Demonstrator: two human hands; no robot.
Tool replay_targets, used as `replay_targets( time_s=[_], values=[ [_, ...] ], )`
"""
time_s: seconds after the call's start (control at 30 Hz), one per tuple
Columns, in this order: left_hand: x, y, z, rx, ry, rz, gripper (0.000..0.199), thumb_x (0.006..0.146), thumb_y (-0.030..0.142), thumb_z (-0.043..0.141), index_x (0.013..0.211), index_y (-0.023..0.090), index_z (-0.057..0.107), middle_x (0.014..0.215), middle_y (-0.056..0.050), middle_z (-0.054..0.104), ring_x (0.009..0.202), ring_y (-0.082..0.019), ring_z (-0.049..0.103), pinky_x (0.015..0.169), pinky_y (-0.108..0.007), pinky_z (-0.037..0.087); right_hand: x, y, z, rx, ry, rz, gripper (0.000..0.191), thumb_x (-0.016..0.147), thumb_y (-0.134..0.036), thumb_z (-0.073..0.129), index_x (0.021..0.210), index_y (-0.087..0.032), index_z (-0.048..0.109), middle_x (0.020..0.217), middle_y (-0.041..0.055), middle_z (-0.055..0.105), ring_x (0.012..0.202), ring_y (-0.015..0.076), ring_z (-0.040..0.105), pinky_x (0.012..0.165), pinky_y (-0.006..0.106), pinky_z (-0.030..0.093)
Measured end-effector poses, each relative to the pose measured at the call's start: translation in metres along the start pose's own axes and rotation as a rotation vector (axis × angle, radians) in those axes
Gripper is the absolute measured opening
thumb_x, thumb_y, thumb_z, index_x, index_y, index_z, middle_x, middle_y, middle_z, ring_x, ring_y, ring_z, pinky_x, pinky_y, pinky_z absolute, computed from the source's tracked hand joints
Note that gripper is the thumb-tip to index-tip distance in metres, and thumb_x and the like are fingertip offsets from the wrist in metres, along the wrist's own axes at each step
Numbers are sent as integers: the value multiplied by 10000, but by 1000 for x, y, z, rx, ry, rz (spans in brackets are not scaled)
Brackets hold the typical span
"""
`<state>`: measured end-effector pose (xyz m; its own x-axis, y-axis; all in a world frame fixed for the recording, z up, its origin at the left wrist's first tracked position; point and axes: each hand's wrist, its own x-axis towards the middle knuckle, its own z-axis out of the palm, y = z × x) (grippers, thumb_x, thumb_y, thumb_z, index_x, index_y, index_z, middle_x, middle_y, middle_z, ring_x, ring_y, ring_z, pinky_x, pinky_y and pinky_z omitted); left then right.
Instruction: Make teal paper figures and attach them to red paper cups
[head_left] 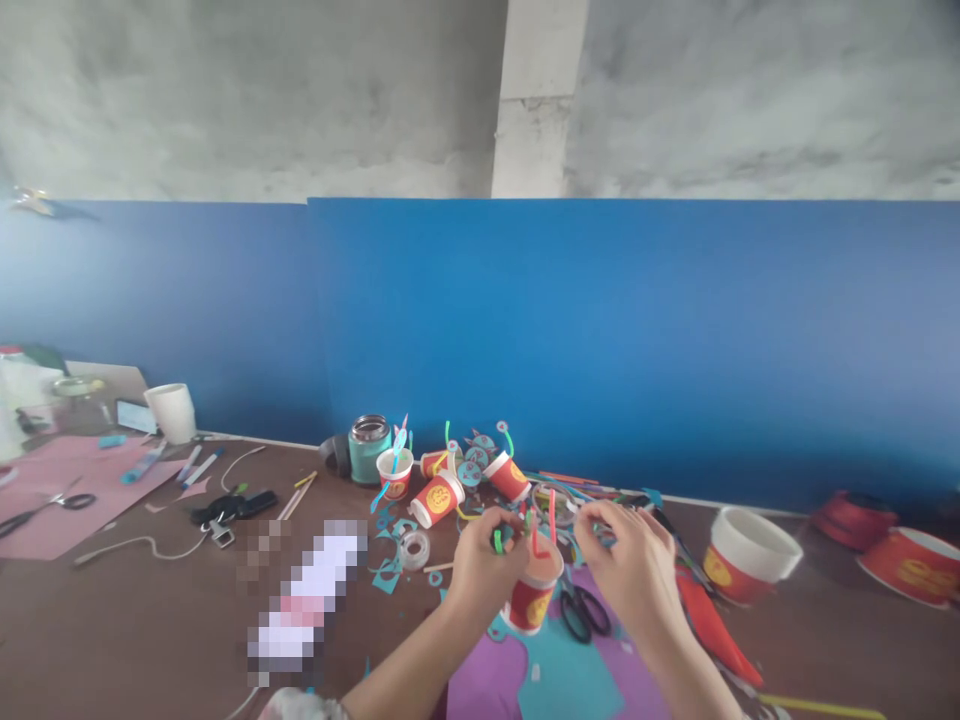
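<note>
A red paper cup (534, 600) with a pale top and white rim stands upright in front of me, between my hands. A bent red straw (553, 520) rises from its top. My left hand (487, 560) is closed at the cup's left side, its fingers pinched round a green straw (498, 541) that shows in part. To the right of the cup, my right hand (630, 555) is raised with thumb and forefinger brought together; what lies between them, if anything, is too small to name. Black-handled scissors (581, 612) lie just below it on purple and teal paper (570, 665).
Behind are several decorated red cups (437, 498), a teal flask (369, 452) and a tape roll (414, 549). White-and-red paper bowls (754, 555) stand right. Left are a blurred-out phone (307, 595), keys (223, 533), a white cup (171, 413) and pink paper (67, 470). A blue partition (600, 330) backs the table.
</note>
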<state>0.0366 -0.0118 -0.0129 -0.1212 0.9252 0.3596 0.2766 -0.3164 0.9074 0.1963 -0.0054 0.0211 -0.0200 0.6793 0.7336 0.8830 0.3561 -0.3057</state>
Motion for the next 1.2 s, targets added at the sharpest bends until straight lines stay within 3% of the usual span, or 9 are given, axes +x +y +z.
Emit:
replay_targets(
  time_s=[0.1,0.27,0.43,0.6,0.77,0.9,1.0,1.1,1.2],
  values=[
    [-2,2,0,-12,10,22,192,684,113,554,858,193,565,707,19,624,642,-129,575,583,-210,421,2,9,-1,-83,-57,70,307,811,-321,422,545,-216,535,604,21,656,670,213,621,724,338,350],
    [-8,5,-4,180,20,201,435,683,71,535,1080,228,452,801,12,639,738,-153,609,670,-249,456,0,-1,-3,40,-67,52,204,734,-197,434,845,-219,604,803,35,687,787,223,620,726,327,375],
    [-11,2,-8,434,60,507,439,753,92,489,1175,186,414,944,-65,648,891,-219,595,742,-321,468,-8,-28,-4,379,-448,218,316,800,-392,460,571,-195,550,489,-13,536,494,148,504,477,235,336],
    [-12,3,-9,544,50,621,373,768,83,474,1128,182,476,919,-69,667,809,-230,578,738,-359,451,-15,-40,8,649,-506,344,224,710,-307,547,525,-180,548,483,-18,544,486,136,496,478,226,337],
    [-10,4,-8,532,81,550,357,748,130,544,1100,185,517,914,-65,664,920,-256,539,832,-424,409,-10,-40,-1,685,-425,364,192,685,-275,545,521,-178,518,471,-30,487,473,115,446,455,215,323],
    [-2,0,-8,351,133,361,403,707,91,526,1103,161,543,821,-52,655,911,-240,545,874,-432,390,1,-29,-17,729,-235,393,255,719,-394,581,582,-182,544,497,-32,494,475,111,435,461,218,343],
    [4,2,-9,69,-25,120,211,717,161,536,897,151,646,734,-40,642,799,-210,568,761,-343,435,6,-20,-20,872,-166,497,295,718,-460,607,644,-176,583,554,-2,562,519,133,492,489,232,388],
    [7,6,-11,-251,-192,-124,167,710,263,588,765,128,669,679,-35,630,640,-158,555,595,-255,414,6,-19,-15,1024,-279,527,307,689,-468,647,688,-164,613,635,34,627,587,161,551,543,251,425],
    [7,9,-12,-460,-245,-229,229,667,277,648,822,113,684,646,-27,635,601,-143,556,598,-247,411,2,-23,-5,1097,-419,550,309,656,-459,679,696,-158,624,637,47,646,627,189,594,597,278,453]
  ],
)
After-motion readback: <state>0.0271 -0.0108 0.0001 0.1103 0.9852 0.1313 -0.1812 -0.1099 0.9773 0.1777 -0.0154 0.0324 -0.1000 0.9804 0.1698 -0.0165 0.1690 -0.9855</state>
